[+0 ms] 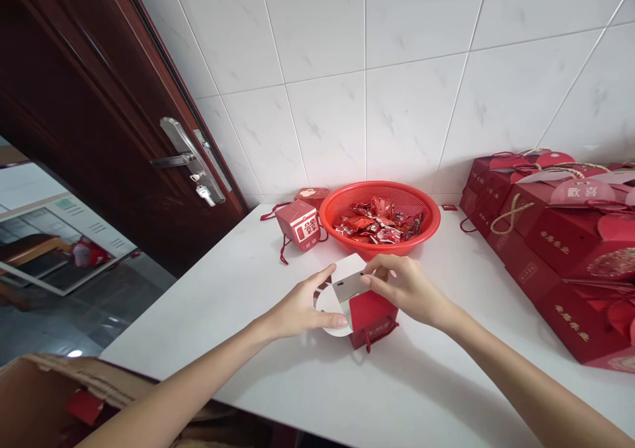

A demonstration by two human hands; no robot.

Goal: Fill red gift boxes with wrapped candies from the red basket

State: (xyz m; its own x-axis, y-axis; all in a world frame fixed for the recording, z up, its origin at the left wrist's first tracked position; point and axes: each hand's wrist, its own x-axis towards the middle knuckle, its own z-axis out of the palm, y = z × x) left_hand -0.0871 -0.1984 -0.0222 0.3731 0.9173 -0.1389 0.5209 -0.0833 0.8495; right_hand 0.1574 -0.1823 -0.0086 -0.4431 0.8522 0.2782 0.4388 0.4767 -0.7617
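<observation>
A small red gift box point(373, 315) lies on the white tabletop, its lid flaps folded back so their white insides show. My left hand point(297, 309) grips the box at its flaps, the thumb on a rounded white flap point(333, 319) and the fingers partly hidden behind. With bent fingers, my right hand point(404, 286) pinches the edge of another flap that has small dark slots. A dark red cord hangs from the box's near side. Just behind sits a red plastic colander point(430, 218) with red-wrapped candies point(381, 226) in it.
Left of the colander, a closed red candy box point(300, 223) with cords stands near another red box point(312, 195). Larger red gift boxes point(540, 256) are stacked along the right. An open cardboard carton point(89, 375) is below the table's left edge, near a dark wooden door point(99, 71).
</observation>
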